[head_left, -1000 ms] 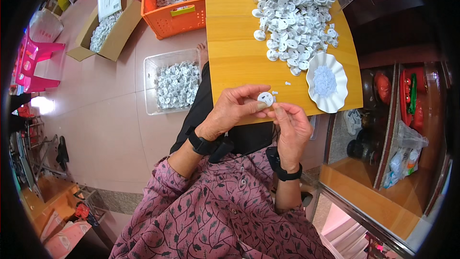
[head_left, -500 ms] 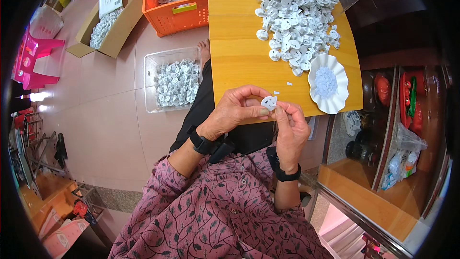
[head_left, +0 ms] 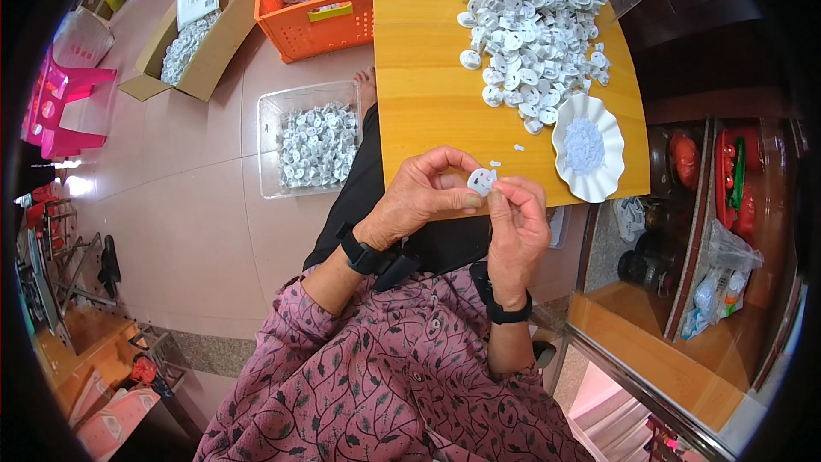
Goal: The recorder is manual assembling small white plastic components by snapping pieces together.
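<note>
My left hand [head_left: 419, 197] pinches a small round white plastic part [head_left: 481, 180] over the near edge of the yellow wooden table [head_left: 428, 77]. My right hand [head_left: 516, 227] meets it from the right, fingertips touching the same part. A heap of several like white parts [head_left: 534, 26] lies at the table's far right. A white scalloped dish [head_left: 587, 147] holding tiny pale pieces sits just right of my hands. A few loose small bits [head_left: 506, 156] lie on the table beside the dish.
On the floor to the left stand a clear plastic tub [head_left: 310, 141] of white parts, an orange crate [head_left: 316, 0] and a cardboard box [head_left: 192, 43], both filled with them. Pink stools [head_left: 64, 107] are far left. A dark shelf unit [head_left: 718, 197] is at right.
Both hands stay together on the small white part at the table edge; the fingers have shifted slightly around it. Nothing else has moved.
</note>
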`<state>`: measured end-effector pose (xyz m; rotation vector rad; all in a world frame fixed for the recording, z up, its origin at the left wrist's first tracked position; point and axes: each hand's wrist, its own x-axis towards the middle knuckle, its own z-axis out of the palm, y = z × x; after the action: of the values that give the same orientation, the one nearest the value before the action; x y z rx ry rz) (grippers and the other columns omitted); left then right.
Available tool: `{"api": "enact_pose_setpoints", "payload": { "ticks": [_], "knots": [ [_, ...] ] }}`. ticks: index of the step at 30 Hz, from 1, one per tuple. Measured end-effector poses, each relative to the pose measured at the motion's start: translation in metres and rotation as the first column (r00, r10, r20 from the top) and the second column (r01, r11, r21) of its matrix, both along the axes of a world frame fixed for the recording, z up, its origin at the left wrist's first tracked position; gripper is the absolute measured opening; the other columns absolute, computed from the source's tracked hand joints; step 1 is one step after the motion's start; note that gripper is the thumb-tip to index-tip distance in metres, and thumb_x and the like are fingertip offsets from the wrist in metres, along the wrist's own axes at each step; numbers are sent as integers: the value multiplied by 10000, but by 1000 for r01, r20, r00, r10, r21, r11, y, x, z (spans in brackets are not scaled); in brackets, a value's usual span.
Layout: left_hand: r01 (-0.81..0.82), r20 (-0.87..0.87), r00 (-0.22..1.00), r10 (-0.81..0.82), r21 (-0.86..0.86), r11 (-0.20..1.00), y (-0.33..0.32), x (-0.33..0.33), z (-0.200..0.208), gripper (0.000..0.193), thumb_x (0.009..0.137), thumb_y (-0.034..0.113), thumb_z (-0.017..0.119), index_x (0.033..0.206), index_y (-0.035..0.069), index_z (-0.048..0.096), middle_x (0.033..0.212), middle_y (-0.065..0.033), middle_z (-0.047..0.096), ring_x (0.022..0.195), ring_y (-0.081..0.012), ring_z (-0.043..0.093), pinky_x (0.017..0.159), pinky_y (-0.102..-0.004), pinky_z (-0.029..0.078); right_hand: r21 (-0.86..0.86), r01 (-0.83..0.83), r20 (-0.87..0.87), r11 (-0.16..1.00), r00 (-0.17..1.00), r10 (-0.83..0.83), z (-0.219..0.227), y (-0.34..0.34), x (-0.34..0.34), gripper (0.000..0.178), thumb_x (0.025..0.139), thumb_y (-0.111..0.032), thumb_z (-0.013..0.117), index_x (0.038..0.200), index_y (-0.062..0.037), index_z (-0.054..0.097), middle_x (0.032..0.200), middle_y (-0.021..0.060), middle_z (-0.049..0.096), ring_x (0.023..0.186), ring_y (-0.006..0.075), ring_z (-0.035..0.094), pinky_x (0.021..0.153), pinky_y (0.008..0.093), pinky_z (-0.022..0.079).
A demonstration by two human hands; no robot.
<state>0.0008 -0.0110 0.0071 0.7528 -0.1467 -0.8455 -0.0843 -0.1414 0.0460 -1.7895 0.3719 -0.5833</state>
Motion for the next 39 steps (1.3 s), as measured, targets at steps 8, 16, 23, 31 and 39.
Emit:
{"api": "enact_pose_setpoints", "payload": {
  "ticks": [8,16,23,31,39],
  "knots": [
    [-10,-8,1000,10,-35,999,1,0,0,346,848,-43,732,1153,-2,573,1054,-110,691,975,-168,687,878,-305,588,9,-1,6,1000,1000,1,-2,3,1,76,909,-18,684,968,17,651,1043,96,607,966,178,602,841,279,493],
    [-14,17,1000,15,-23,1000,1,-1,-2,360,827,-65,743,1140,2,578,1010,-102,700,934,-157,692,862,-297,589,-2,1,-6,1000,1000,-1,-1,3,1,72,911,-17,679,969,18,653,1043,96,608,972,176,601,841,277,493],
    [-8,31,999,9,-11,1000,1,-1,-1,366,817,-73,748,1134,3,579,970,-78,694,901,-134,684,837,-277,585,6,3,4,1000,1000,-3,-3,2,1,72,911,-14,675,971,20,653,1038,95,607,966,172,600,831,274,493],
    [-25,57,998,24,18,1000,1,-1,-1,359,819,-66,750,1126,8,579,952,-60,685,886,-113,671,818,-255,575,-77,-10,0,997,1000,10,-1,5,0,80,907,-17,683,970,20,649,1037,100,608,969,188,598,858,291,488],
    [-13,-19,1000,13,-31,999,2,-1,-1,378,818,-71,747,1144,8,575,1017,-72,682,923,-135,674,832,-274,582,-10,8,28,1000,1000,-8,-3,7,0,92,908,-7,681,986,22,643,1039,103,611,990,191,595,889,304,483]
  ]
}}
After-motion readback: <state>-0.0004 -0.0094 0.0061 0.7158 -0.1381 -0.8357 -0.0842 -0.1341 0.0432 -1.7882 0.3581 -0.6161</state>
